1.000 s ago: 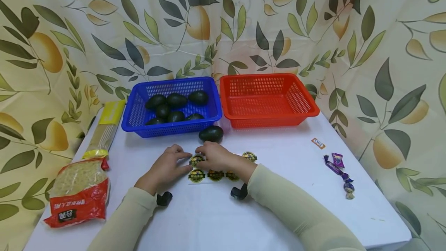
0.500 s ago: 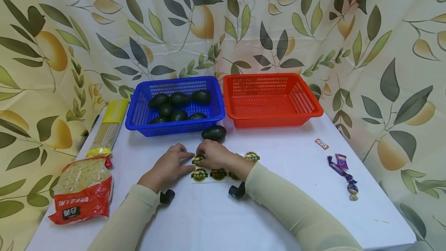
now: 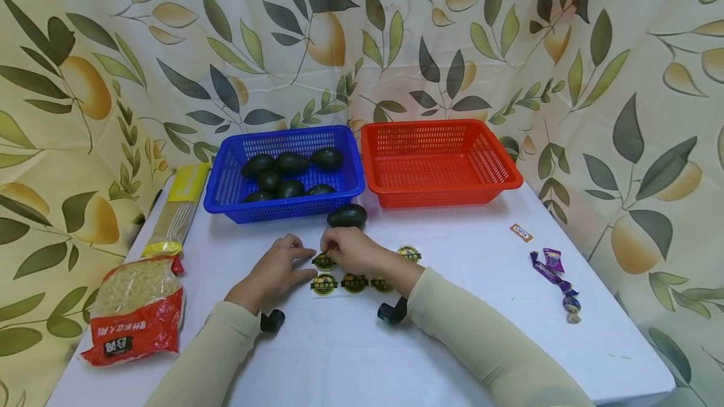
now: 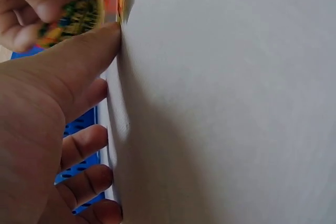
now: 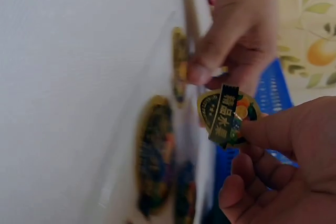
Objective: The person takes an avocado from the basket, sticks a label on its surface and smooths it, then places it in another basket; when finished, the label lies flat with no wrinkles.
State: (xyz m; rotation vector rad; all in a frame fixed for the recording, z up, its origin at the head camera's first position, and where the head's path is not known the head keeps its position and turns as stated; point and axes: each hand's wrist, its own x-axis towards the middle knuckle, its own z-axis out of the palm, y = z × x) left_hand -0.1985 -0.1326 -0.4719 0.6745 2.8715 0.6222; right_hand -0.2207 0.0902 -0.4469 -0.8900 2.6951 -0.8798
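A clear sheet [image 3: 334, 296] of round black-and-gold fruit stickers lies on the white table in the head view. My left hand [image 3: 274, 274] rests at the sheet's left edge, thumb and index finger extended and touching it there. My right hand [image 3: 357, 251] is over the sheet and hides part of it. Between its thumb and finger it pinches a sticker [image 5: 227, 115], which the right wrist view shows held clear of the sheet. Other stickers [image 5: 155, 153] remain flat on the sheet. A dark avocado [image 3: 347, 215] lies just beyond my right hand.
A blue basket [image 3: 285, 211] with several avocados stands at the back, beside a red basket [image 3: 441, 198]. To the left are a yellow-ended noodle pack [image 3: 176, 212] and a red bag [image 3: 138, 313]. Candies [image 3: 554, 281] and a small orange-and-white packet [image 3: 521, 232] lie at right.
My right hand has shifted slightly to the right over the sheet, with its forearm. My left hand stays at the sheet's edge. The head view has moved a little.
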